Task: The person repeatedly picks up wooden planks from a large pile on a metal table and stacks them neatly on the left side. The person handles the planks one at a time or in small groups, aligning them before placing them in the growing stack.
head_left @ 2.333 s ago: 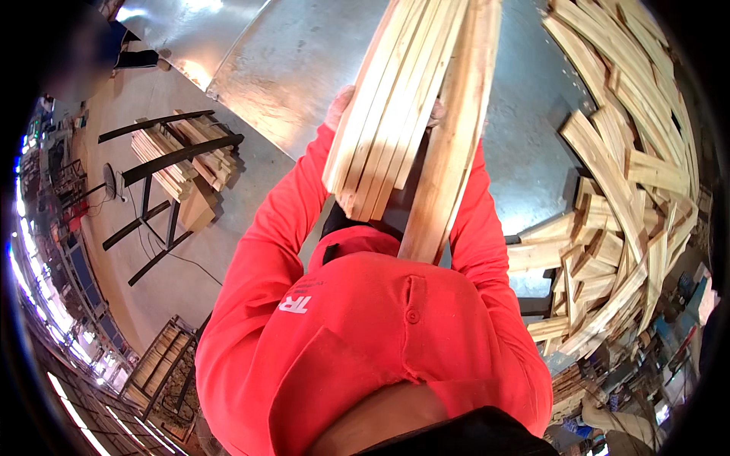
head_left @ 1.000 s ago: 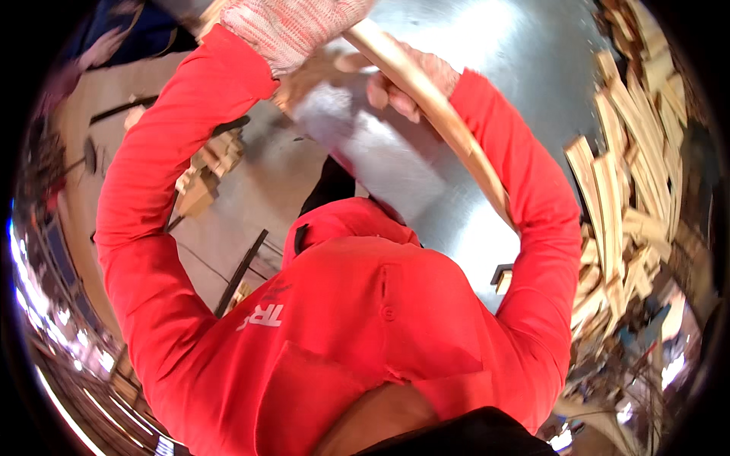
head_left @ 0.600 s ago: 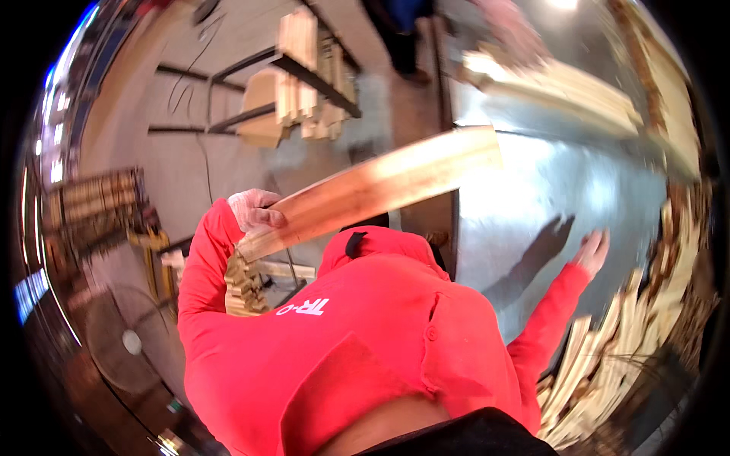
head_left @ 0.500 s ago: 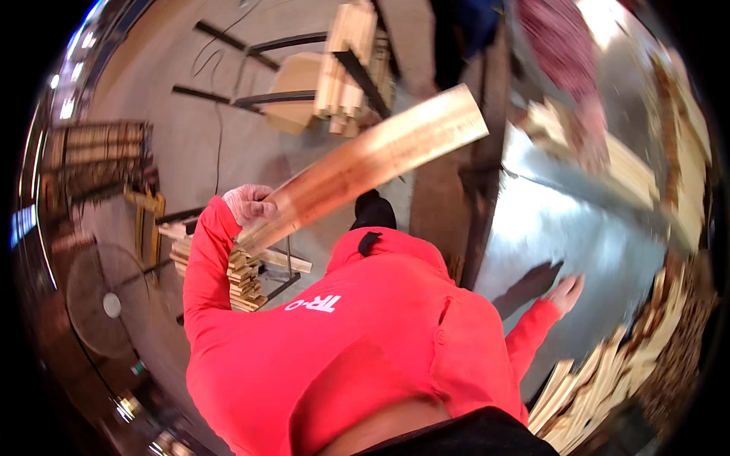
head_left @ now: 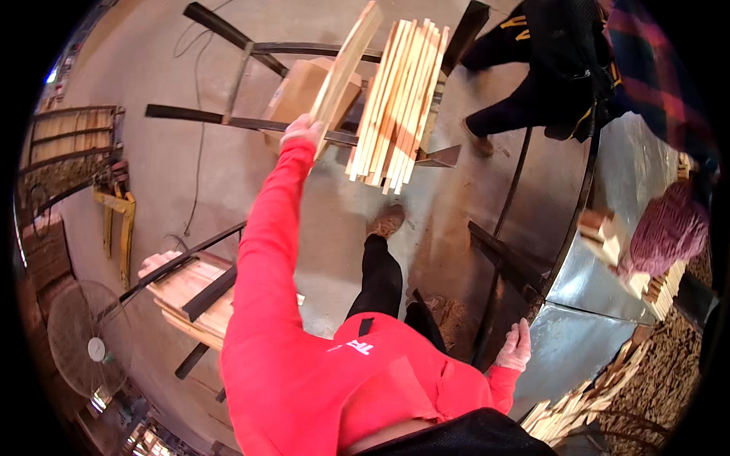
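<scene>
My left hand [head_left: 303,131] is closed around the lower end of a long wooden board [head_left: 347,64], which stands on edge and slants up and away. The board is just left of a stack of boards [head_left: 399,99] lying across a black metal rack [head_left: 312,49]. Whether the board touches that stack, I cannot tell. My right hand [head_left: 515,346] is empty, its fingers stretched out, beside the near left edge of a shiny metal table [head_left: 582,346].
A person in dark trousers [head_left: 525,114] stands at the far right. A maroon sleeve [head_left: 669,228] reaches over boards [head_left: 608,235] on the table. More boards [head_left: 190,292] lie on a rack at the left, near a round fan [head_left: 91,327]. A cardboard box [head_left: 300,91] sits behind my left hand.
My left hand has swung the board forward to the far rack, turning it from broadside to edge-on. My body has moved away from the table, and my right hand has come back off it.
</scene>
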Tool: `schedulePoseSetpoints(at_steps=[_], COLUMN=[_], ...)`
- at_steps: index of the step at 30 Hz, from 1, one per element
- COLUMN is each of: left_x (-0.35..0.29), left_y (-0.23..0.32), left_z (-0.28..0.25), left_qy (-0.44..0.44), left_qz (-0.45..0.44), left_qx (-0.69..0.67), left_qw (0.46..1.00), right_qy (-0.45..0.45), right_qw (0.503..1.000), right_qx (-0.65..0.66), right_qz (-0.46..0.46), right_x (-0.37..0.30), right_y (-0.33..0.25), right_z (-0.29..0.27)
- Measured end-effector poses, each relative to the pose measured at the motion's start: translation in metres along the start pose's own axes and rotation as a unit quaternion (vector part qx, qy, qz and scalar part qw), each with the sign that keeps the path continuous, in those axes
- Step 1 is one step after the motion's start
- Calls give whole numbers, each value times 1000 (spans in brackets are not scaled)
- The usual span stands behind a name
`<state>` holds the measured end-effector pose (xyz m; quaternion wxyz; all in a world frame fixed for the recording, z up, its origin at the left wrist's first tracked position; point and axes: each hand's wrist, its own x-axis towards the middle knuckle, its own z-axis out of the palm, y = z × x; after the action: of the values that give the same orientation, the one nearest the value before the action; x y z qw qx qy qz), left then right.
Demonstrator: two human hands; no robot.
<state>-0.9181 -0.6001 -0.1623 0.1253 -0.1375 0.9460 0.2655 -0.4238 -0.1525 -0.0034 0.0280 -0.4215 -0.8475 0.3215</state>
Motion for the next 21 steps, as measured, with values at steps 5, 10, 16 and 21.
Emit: schedulePoseSetpoints(at_steps=[5,10,16,21], left_x=[34,28,-131,-418], left_y=[8,-7,12,72], left_z=[136,135,155,151], left_qy=[-99,-197,-352,-569], left_qz=[12,102,146,176], left_qx=[13,45,32,95], left_qw=[995,974,924,798], right_qy=[6,62,141,230], right_qw=[993,976,932,813], right_qx=[-110,-88,-146,-327], right_qz=[45,188,301,422], right_x=[-35,-117,-221,-289], right_y=[-18,85,170,356], right_z=[-17,-46,-157,-274])
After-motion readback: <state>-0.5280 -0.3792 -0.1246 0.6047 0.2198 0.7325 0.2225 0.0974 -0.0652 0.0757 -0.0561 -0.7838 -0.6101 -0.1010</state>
